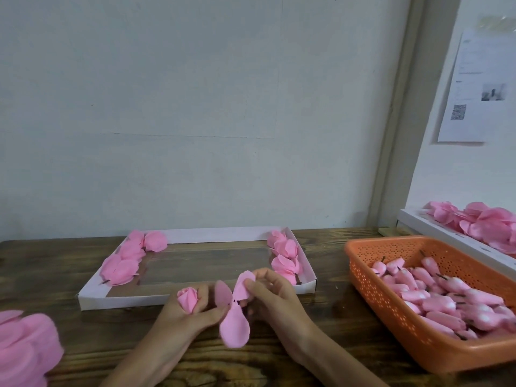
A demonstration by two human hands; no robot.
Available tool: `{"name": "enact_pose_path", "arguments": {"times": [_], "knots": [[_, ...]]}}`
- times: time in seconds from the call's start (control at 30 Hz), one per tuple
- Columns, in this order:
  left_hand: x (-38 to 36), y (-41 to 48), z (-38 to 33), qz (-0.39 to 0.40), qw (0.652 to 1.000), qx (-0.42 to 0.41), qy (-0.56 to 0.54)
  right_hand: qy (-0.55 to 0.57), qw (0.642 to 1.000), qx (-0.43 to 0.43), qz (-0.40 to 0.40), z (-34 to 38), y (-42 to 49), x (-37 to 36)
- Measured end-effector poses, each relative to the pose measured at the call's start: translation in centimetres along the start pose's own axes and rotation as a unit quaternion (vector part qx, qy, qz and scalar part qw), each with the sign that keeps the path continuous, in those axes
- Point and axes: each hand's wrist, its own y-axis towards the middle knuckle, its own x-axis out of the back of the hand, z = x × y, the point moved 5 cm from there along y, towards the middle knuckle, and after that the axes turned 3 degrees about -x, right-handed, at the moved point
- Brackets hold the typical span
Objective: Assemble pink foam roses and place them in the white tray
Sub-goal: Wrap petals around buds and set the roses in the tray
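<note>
Tabletop: white tray holds roses, orange basket holds buds.

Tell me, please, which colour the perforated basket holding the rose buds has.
Orange. The basket shows best in the head view, on the right side.

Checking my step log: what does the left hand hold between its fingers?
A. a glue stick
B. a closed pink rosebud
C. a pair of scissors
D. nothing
B: the left hand holds a closed pink rosebud between its fingers, while the right hand pinches the petal piece.
</note>
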Motion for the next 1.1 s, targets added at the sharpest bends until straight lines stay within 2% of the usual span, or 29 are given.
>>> {"name": "enact_pose_path", "arguments": {"times": [0.13,0.37,0.7,0.83,1.0,1.1], "knots": [[-0.1,-0.1,-0.1,-0.004,0.998,-0.006,0.060,-0.006,1.000,-0.006,0.001,-0.2,-0.1,-0.2],[1.0,0.6,0.1,-0.062,0.997,-0.036,0.033,-0.025,0.998,-0.031,0.052,-0.5,-0.4,-1.1],[0.6,0.4,0.1,-0.039,0.998,-0.019,0.039,-0.015,0.995,-0.085,0.043,-0.1,-0.7,-1.0],[0.6,0.3,0.0,-0.035,0.997,-0.019,0.059,-0.054,0.995,-0.067,0.052,-0.3,-0.7,-1.0],[0.2,0.3,0.0,-0.027,0.995,-0.037,0.087,-0.069,0.997,-0.028,0.025,-0.3,-0.8,-0.8],[0.7,0.4,0.0,-0.044,0.994,-0.043,0.093,-0.072,0.997,-0.036,0.008,-0.1,-0.9,-0.7]]}}
